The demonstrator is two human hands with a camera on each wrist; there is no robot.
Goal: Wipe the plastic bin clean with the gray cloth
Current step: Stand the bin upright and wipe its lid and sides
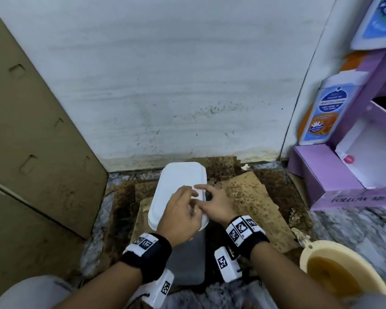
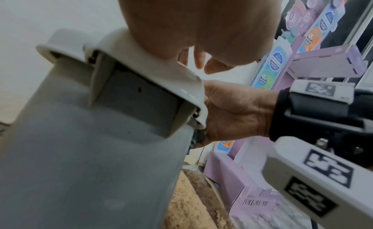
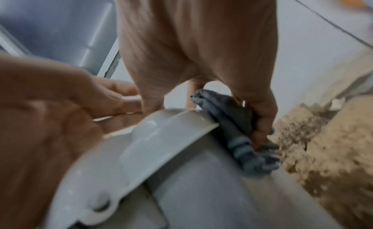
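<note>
The right hand (image 3: 201, 48) has its lower fingers (image 3: 260, 120) curled round the gray cloth (image 3: 232, 124), bunching it into a dark wad pressed against the side of the plastic bin (image 3: 201, 192) just under the lid's overhang; the index finger reaches up over the rim, so the cloth is pinned between palm and wall, which reads as a grip meant to scrub the narrow band below the lip; the left hand (image 1: 178, 217) lies on the white lid (image 1: 178, 177) with its fingers (image 3: 113, 95) straight and relaxed, grasping nothing, and seems placed there to hold the bin steady against the sideways push of the wipe.

The bin stands upright on stained, spotted cardboard (image 1: 250, 197) laid on the marble-patterned floor (image 1: 354, 221), close to the white wall (image 1: 165, 74) and between a brown cardboard panel (image 1: 31, 130) on the left and purple display boxes (image 1: 325, 175) on the right; a cream basin (image 1: 308, 253) of yellowish liquid sits near the right forearm, probably the wash water.

The bin has a gray, matte body with rounded corners and a glossy white hinged lid, closed now; the left wrist view shows a recessed panel (image 2: 137, 96) under the lid with dark specks and grime along the hinge edges, so the wiping looks far from done there; the broad gray wall below appears fairly clean, though blur hides fine marks.
</note>
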